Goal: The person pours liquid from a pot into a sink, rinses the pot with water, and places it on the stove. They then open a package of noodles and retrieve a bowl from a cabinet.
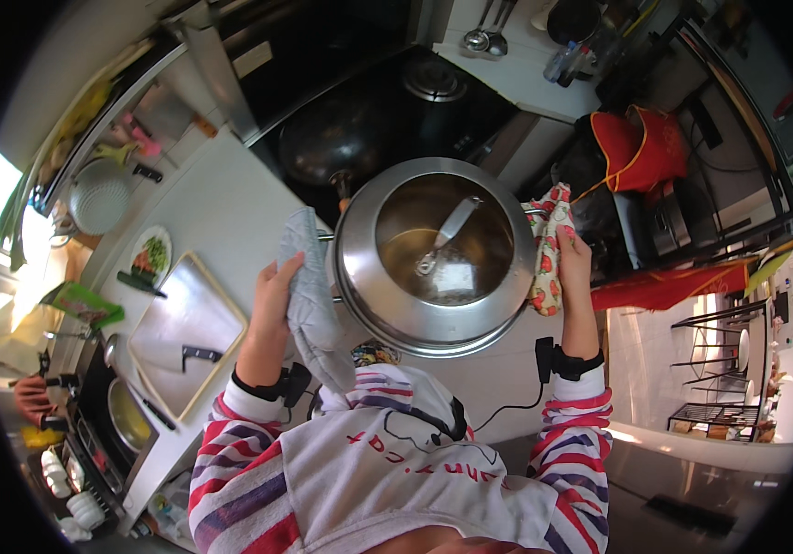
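A large stainless steel pot with a glass-centred lid [434, 232] is held in front of my body, over the floor beside the stove. My left hand [275, 294] grips a grey quilted pot holder [313, 298] against the pot's left handle. On the other side, my right hand [571, 260] grips a strawberry-patterned cloth pot holder [547, 270] around the right handle. The lid sits on the pot, its metal handle [450, 232] lying across the glass. Steam or liquid inside cannot be told apart through the glass.
A dark wok [330, 142] stands on the black stove [396, 104] ahead. Left on the counter [219, 190] are a plate of chopped food [152, 255], a cutting board [188, 332] with a cleaver, and a sink [102, 395]. At right, red cloths [646, 149] hang by a black rack.
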`<state>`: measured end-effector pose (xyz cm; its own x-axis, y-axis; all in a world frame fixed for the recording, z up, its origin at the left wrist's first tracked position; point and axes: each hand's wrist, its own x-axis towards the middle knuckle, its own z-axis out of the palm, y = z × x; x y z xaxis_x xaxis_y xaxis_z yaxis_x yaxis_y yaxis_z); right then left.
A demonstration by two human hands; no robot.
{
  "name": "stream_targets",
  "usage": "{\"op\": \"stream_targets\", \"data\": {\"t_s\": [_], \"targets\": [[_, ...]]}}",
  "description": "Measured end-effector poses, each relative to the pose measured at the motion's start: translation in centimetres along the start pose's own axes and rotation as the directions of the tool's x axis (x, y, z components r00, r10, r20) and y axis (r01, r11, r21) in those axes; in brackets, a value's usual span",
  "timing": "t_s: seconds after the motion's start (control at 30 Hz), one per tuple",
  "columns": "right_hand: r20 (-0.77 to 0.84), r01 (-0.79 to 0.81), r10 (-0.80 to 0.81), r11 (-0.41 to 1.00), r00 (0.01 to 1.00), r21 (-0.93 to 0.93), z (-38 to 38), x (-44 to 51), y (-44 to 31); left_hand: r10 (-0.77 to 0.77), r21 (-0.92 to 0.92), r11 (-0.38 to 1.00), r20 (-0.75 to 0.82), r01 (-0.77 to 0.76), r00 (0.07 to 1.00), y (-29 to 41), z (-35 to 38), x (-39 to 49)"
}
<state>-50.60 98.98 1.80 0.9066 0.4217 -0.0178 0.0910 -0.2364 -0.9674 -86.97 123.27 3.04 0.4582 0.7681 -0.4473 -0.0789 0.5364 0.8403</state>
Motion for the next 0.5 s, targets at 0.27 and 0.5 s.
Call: {"op": "stream_targets", "data": {"t_s": [0.27,0.5], "targets": [[0.018,0.056,-0.058,0.993,0.998,0.105,-0.9,22.3,-0.5,-0.042,-0.181,0.982,0.089,0.057,0.995,2.3,14.1,12.3],[0.270,0.034,-0.063,0.993,0.961,0.110,5.3,40.8,-2.1,-0.039,-0.280,0.960,-0.053,0.022,0.998,4.4,21.8,19.9]]}}
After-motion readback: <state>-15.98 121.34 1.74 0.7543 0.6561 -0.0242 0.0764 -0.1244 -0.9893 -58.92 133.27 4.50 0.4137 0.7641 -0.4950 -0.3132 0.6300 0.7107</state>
